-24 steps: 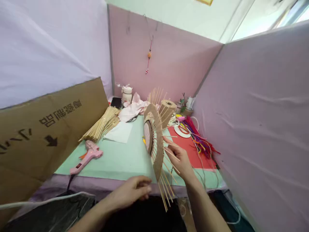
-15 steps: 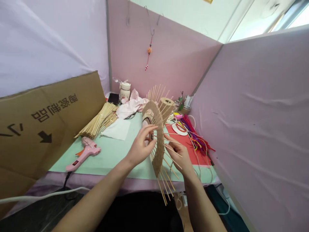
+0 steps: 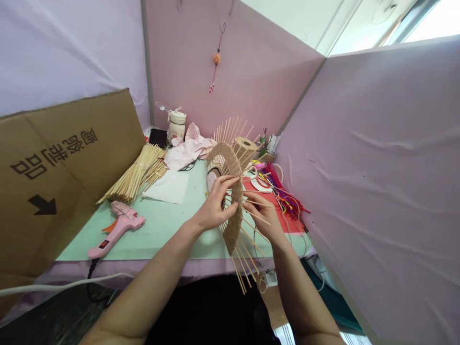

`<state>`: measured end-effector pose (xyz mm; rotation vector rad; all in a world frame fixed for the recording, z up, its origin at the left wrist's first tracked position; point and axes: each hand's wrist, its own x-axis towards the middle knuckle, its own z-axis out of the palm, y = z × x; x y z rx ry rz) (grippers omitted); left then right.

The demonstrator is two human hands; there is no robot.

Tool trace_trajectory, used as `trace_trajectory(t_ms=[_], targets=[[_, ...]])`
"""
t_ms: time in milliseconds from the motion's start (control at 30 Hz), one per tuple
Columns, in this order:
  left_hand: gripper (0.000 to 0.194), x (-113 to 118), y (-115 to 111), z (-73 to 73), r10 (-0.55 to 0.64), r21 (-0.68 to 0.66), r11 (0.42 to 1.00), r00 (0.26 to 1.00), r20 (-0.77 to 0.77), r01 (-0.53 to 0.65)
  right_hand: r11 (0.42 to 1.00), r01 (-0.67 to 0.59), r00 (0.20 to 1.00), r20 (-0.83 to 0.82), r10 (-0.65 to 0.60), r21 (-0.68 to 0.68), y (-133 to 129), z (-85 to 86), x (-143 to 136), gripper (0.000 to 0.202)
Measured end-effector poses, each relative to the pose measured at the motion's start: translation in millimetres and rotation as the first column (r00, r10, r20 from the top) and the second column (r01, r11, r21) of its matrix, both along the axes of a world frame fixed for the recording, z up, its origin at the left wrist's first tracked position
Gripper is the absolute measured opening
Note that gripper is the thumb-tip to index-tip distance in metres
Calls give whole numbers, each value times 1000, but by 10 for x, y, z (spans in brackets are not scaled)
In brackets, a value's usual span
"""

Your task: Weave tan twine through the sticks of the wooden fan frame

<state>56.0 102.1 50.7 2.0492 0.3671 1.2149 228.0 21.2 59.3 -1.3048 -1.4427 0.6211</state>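
Upright over the table's front half stands a flat, curved cardboard ring [image 3: 236, 230], brown and fuzzy, with thin wooden sticks [image 3: 247, 251] fanning out from its edge. My left hand [image 3: 217, 203] grips the ring from the left, fingertips on its face and the thumb lower down. On the other side my right hand [image 3: 262, 215] is closed at the ring's edge, thumb and fingers pinched around one of the sticks. Part of the ring's inner side is hidden behind my left hand.
A pink glue gun [image 3: 118, 227] lies at left, beside a bundle of sticks [image 3: 134, 172] and a white sheet [image 3: 167, 187]. A large cardboard panel [image 3: 72, 153] walls the left side. Right lie red paper [image 3: 289, 223] and colourful pipe cleaners [image 3: 283, 194]. Behind stand a twine roll [image 3: 246, 146] and bottle [image 3: 177, 127].
The view has shifted, so the table's things sit further left and higher. My right hand's fingers have moved slightly along the ring's edge; both hands stay on the piece.
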Motion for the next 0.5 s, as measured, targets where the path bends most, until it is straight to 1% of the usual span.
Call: trace_trajectory(t_ms=[100, 167, 367, 500], targets=[[66, -55, 10, -6, -97, -75, 993, 995, -19, 96, 1000, 10, 999, -46, -10, -8, 52, -34, -18, 29], [70, -72, 23, 3, -123, -111, 987, 992, -20, 120, 999, 25, 997, -72, -27, -23, 65, -33, -44, 27], [77, -69, 31, 20, -93, -117, 989, 996, 11, 94, 1000, 15, 996, -89, -16, -14, 48, 46, -135, 26], [90, -106, 29, 37, -93, -168, 982, 996, -4, 91, 997, 78, 996, -48, -79, -10, 50, 58, -161, 28]])
